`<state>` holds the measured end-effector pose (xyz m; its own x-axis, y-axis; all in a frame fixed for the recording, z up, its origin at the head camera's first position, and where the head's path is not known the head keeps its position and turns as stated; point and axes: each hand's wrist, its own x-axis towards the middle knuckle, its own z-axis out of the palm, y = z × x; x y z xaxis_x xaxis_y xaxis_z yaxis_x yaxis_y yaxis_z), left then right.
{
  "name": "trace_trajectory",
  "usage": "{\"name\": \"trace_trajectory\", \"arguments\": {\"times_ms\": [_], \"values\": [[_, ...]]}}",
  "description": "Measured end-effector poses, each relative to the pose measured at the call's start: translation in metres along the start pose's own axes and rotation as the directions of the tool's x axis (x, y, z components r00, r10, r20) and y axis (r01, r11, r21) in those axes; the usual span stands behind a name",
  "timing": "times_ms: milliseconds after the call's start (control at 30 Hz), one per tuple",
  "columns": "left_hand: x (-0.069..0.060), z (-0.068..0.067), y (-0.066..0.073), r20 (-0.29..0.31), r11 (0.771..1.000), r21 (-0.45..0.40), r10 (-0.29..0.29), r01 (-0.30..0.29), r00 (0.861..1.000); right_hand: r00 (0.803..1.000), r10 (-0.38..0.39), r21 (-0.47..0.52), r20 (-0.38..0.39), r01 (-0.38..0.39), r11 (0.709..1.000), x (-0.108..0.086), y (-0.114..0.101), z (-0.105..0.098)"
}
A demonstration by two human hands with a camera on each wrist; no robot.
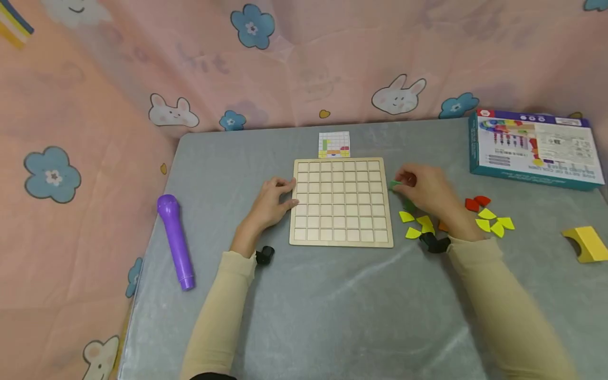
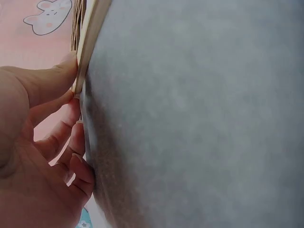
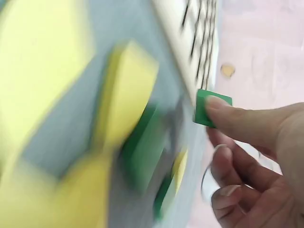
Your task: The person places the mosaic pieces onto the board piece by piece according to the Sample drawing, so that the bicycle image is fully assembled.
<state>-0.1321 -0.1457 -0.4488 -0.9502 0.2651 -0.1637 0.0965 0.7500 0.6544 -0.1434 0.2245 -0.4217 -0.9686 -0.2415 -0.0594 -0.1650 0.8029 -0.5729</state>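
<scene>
At the board's left edge, the left hand [image 1: 269, 205] holds the wooden grid board [image 1: 339, 242] with thumb and fingers; the left wrist view shows its thumb against the board's rim [image 2: 87, 52]. All visible grid squares are bare. Just right of the board, the right hand [image 1: 427, 190] pinches a small green piece [image 1: 393, 184] between thumb and finger, seen closer in the right wrist view as a green block [image 3: 201, 111]. Below that hand lie yellow pieces [image 1: 406, 217] and a partly hidden green piece [image 1: 409, 206].
A printed grid card [image 1: 334, 142] touches the board's far side. Red pieces [image 1: 472, 205] and more yellow pieces [image 1: 497, 229] lie beyond the right wrist. A box [image 1: 537, 150] stands back right, a yellow arch block [image 1: 589, 244] far right, a purple microphone [image 1: 177, 243] left.
</scene>
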Motion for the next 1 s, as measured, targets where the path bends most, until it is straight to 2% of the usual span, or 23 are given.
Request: {"name": "trace_trajectory", "arguments": {"times_ms": [67,200,333,467,767,1000], "values": [[0.001,0.000,-0.001,-0.001,1.000,-0.001,0.003,-0.003,1.000,0.998,-0.048,0.028,-0.044,0.049,0.998,0.006,-0.011,0.008],[0.001,0.000,-0.001,-0.004,1.000,0.004,0.003,-0.003,1.000,0.990,-0.120,0.128,-0.071,0.129,0.983,0.023,-0.039,0.027],[0.001,-0.001,0.001,-0.003,1.000,0.001,-0.006,0.006,1.000,0.986,-0.161,0.195,-0.038,0.166,0.967,0.039,-0.068,0.045],[0.001,-0.001,0.001,0.000,1.000,0.003,-0.022,0.022,1.000,0.986,-0.166,0.222,0.012,0.159,0.962,0.053,-0.088,0.062],[0.001,0.001,0.001,-0.003,1.000,0.008,-0.023,0.023,1.000,0.988,-0.139,0.249,0.062,0.120,0.961,0.070,-0.099,0.085],[0.002,0.000,0.000,-0.006,1.000,0.004,-0.030,0.030,1.000,0.988,-0.121,0.170,0.098,0.103,0.980,0.073,-0.108,0.090]]}}
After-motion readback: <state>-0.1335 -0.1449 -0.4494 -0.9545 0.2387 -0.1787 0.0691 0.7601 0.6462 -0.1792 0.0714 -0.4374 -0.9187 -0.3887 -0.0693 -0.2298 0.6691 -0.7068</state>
